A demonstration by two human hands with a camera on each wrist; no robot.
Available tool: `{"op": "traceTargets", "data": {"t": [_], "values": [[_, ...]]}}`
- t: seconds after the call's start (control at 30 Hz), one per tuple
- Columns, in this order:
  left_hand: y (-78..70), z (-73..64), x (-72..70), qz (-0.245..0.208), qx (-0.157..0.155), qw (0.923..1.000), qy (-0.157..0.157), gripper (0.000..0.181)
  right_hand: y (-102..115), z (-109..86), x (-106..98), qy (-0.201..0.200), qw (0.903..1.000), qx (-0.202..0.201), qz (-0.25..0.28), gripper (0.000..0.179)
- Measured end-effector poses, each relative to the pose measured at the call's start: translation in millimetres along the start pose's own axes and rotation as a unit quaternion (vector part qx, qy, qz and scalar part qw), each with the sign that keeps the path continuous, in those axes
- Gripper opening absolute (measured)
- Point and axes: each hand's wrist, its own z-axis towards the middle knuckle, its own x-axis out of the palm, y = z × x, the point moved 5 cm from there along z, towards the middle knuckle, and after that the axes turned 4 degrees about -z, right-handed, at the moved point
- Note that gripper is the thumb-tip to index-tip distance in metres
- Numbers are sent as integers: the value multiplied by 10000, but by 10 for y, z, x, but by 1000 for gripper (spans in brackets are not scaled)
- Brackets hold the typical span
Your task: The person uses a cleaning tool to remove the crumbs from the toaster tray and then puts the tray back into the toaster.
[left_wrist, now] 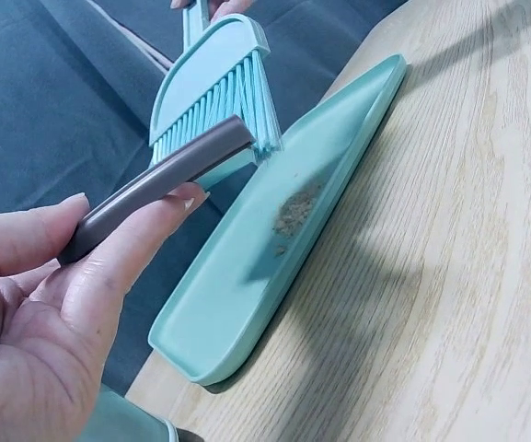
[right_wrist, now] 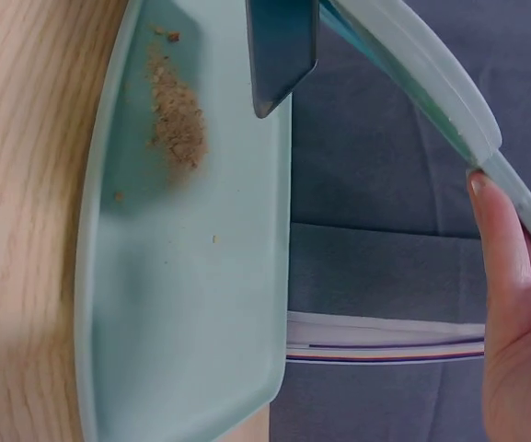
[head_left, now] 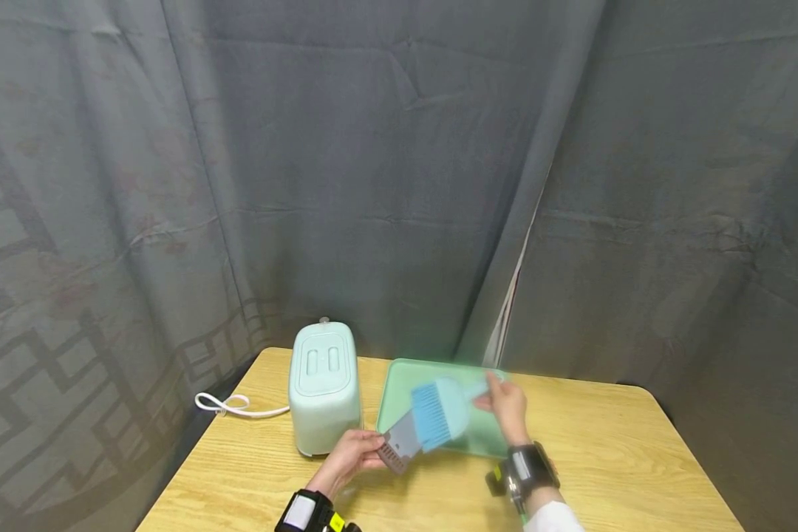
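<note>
My left hand [head_left: 355, 454] pinches one end of a flat grey crumb tray [head_left: 402, 441] with slots. In the left wrist view the crumb tray [left_wrist: 155, 184] appears edge-on between thumb and fingers. A blue brush [head_left: 455, 406] with wide bristles is held by its handle in my right hand [head_left: 507, 406]. The bristles overlap the crumb tray's far end; whether they touch is not plain. Both are above a light green tray [head_left: 488, 436]. On that tray lies a small heap of brown crumbs [right_wrist: 178, 124], with a few scattered bits around it.
A mint-green toaster [head_left: 326, 403] with a lid on top stands left of the green tray, near my left hand. Its white cord [head_left: 246, 408] lies looped at the table's left edge. Grey curtains [head_left: 399, 185] hang behind the wooden table [head_left: 612, 451].
</note>
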Motion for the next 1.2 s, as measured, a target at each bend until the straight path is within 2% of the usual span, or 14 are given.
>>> {"op": "traceTargets", "data": {"t": [0.23,0.63,0.73,0.77,0.87,0.97,1.0,1.1,1.2], "values": [[6,6,-13,-27,31,10000,-3,32,-97,31,-72,-312,9990,268,-153,50],[12,-13,-14,27,120,9999,-5,35,-152,12,-156,-886,9959,-20,-200,42],[20,-2,-29,-1,351,9992,197,38,-140,5,-166,-958,9949,-1,-315,42],[41,20,-45,-59,521,9980,363,38,-140,4,-170,-987,9945,23,-346,41],[47,28,-48,-112,672,9965,483,40,-149,8,-178,-1031,9937,61,-427,41],[52,40,-50,-89,531,9981,291,37,-151,10,-176,-1107,9927,27,-475,39],[34,24,-37,-48,364,9993,97,37,-148,8,-174,-1147,9922,10,-494,39],[15,16,-24,33,188,9997,-148,33,-145,8,-166,-1255,9909,-44,-478,36],[-1,6,-11,65,111,9996,-259,31,-142,9,-162,-1290,9903,-80,-507,35]]}}
